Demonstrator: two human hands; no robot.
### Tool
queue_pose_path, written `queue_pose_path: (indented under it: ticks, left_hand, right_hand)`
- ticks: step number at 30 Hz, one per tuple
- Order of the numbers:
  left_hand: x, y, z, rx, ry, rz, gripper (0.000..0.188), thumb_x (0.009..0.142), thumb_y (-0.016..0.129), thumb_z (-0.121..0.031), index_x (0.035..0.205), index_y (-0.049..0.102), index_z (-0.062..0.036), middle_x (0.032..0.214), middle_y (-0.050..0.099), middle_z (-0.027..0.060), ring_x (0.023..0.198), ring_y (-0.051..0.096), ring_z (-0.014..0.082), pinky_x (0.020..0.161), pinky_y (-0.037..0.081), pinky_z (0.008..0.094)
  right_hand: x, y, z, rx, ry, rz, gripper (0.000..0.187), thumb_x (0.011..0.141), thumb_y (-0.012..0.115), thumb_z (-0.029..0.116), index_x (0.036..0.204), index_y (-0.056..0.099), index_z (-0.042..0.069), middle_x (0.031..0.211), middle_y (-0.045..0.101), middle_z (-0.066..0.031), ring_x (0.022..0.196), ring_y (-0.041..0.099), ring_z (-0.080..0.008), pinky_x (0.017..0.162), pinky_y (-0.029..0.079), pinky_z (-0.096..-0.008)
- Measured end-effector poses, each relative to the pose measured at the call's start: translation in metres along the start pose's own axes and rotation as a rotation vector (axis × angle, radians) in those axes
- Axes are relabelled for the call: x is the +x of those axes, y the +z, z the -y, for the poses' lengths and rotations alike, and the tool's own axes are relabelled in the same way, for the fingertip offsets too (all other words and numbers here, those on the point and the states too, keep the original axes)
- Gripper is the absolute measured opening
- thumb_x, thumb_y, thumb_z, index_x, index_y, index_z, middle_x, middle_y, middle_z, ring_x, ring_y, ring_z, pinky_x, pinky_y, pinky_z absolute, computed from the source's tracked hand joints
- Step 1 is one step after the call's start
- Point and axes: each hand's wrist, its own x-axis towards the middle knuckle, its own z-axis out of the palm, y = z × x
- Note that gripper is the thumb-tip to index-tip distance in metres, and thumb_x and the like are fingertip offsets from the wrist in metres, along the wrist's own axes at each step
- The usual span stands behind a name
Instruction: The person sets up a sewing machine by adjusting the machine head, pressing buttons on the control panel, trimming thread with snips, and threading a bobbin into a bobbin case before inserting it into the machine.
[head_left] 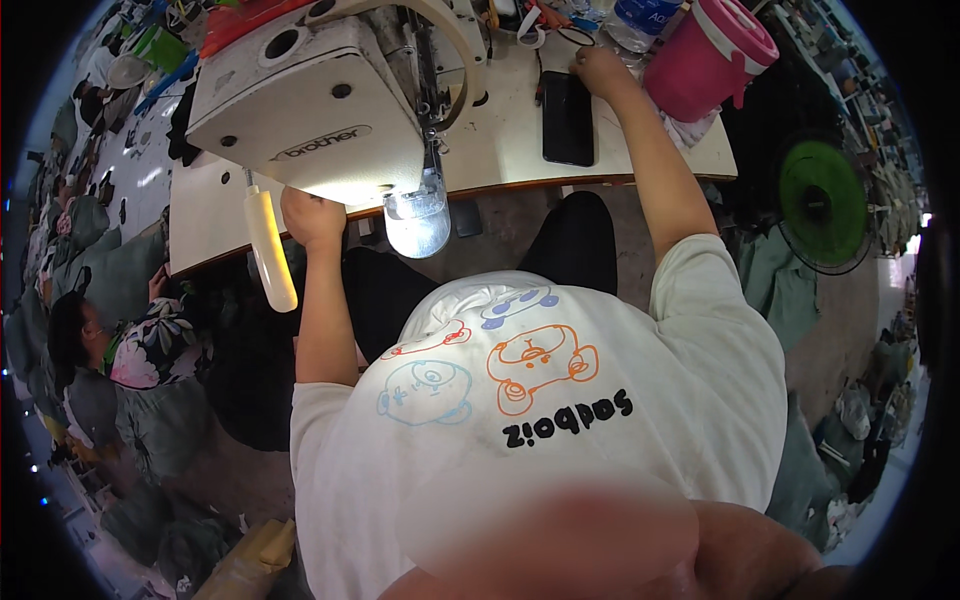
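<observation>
A white industrial sewing machine [310, 105] stands over the left part of the pale table [490, 150]. My left hand [315, 216] rests at the table's front edge below the machine head, which hides its fingers. Beside it hangs a cream-yellow handle [268, 250]. Near the machine's needle side a clear plastic cover [417, 220] glows with bright light. My right hand [600, 72] lies on the table at the far right, its fingers curled. It is just above a black smartphone [567, 118] and next to a dark loop [575, 37], perhaps a scissors handle.
A pink lidded jug [708, 55] and a clear water bottle [635, 22] with a blue label stand right of my right hand. A green fan [823, 203] is off to the right. At left another person [140, 335] sits among grey-green cloth piles [160, 430].
</observation>
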Motion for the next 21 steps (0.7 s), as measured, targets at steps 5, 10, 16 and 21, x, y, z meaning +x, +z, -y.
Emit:
queue_pose_path:
  ticks: [5,10,16,21]
  left_hand:
    - [0.003,0.001,-0.003,-0.036,0.015,0.002,0.028,0.087,0.071,-0.03,0.094,0.072,-0.0031,0.093,0.071,0.0179,0.094,0.066,0.042,0.086,0.052,0.0517]
    - [0.004,0.001,-0.003,0.002,0.056,-0.033,0.025,0.087,0.071,-0.028,0.093,0.072,-0.0042,0.091,0.071,0.0176,0.092,0.066,0.042,0.084,0.052,0.0516]
    - [0.003,-0.003,0.0,-0.028,0.063,-0.019,0.024,0.087,0.071,-0.027,0.093,0.071,-0.0044,0.092,0.072,0.0166,0.093,0.066,0.0416,0.084,0.052,0.0514]
    - [0.003,-0.003,-0.001,-0.008,0.043,-0.026,0.025,0.088,0.071,-0.029,0.095,0.072,-0.0045,0.092,0.072,0.0166,0.093,0.066,0.0423,0.084,0.052,0.0519]
  right_hand:
    - [0.015,0.002,-0.008,-0.027,-0.023,-0.002,0.025,0.085,0.075,0.019,0.104,0.078,0.003,0.107,0.075,-0.0224,0.104,0.072,-0.0388,0.092,0.057,-0.0464]
    - [0.022,-0.006,-0.008,-0.079,-0.058,0.021,0.023,0.083,0.078,0.016,0.103,0.08,0.006,0.105,0.076,-0.0199,0.101,0.073,-0.0362,0.09,0.057,-0.0438]
    - [0.001,-0.037,0.031,0.009,-0.127,-0.114,0.023,0.081,0.078,0.013,0.103,0.08,0.004,0.103,0.076,-0.0204,0.098,0.073,-0.036,0.089,0.057,-0.0432]
    - [-0.017,-0.023,0.098,0.146,-0.306,-0.057,0.021,0.08,0.078,0.01,0.1,0.079,0.003,0.097,0.076,-0.0204,0.093,0.073,-0.0371,0.085,0.057,-0.0439]
